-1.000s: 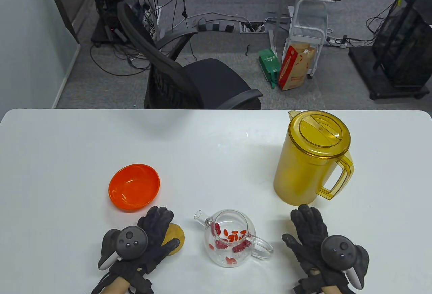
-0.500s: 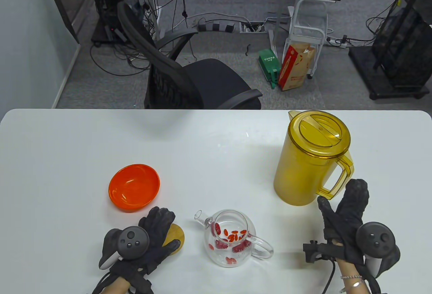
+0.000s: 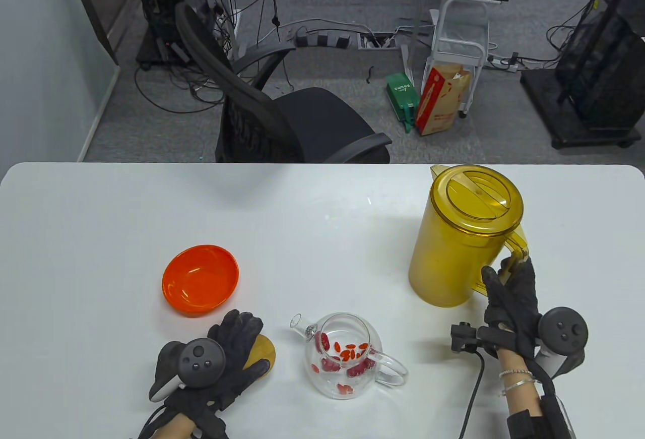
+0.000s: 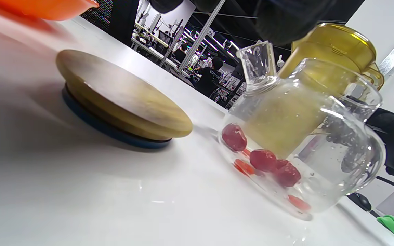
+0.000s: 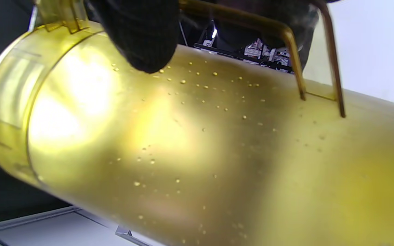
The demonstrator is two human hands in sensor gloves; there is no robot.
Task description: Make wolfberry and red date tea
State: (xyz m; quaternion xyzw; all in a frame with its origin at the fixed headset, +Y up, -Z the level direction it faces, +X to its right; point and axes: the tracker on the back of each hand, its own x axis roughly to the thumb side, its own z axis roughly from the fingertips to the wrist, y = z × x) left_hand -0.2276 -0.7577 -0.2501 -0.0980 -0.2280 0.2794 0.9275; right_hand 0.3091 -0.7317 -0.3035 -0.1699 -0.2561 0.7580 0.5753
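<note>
A glass teapot (image 3: 347, 356) stands open at the front centre with red dates (image 3: 330, 364) and wolfberries (image 3: 348, 349) inside; it also shows in the left wrist view (image 4: 303, 147). Its wooden lid (image 3: 264, 353) lies to its left, partly under my left hand (image 3: 249, 343), whose fingers lie spread and flat over it. The lid shows in the left wrist view (image 4: 121, 99). A lidded yellow pitcher (image 3: 466, 237) stands at the right. My right hand (image 3: 506, 272) grips its handle (image 3: 516, 250), fingers through the loop. In the right wrist view the thumb (image 5: 139, 34) presses against the pitcher body (image 5: 197, 147).
An orange bowl (image 3: 200, 280) with nothing in it sits left of centre, just beyond my left hand. A black office chair (image 3: 282, 116) stands beyond the table's far edge. A cable (image 3: 473, 393) trails from my right wrist over the table.
My right hand moved from flat on the table by the teapot, out to the right and forward, and closed around the pitcher's handle. My left hand stayed on the lid.
</note>
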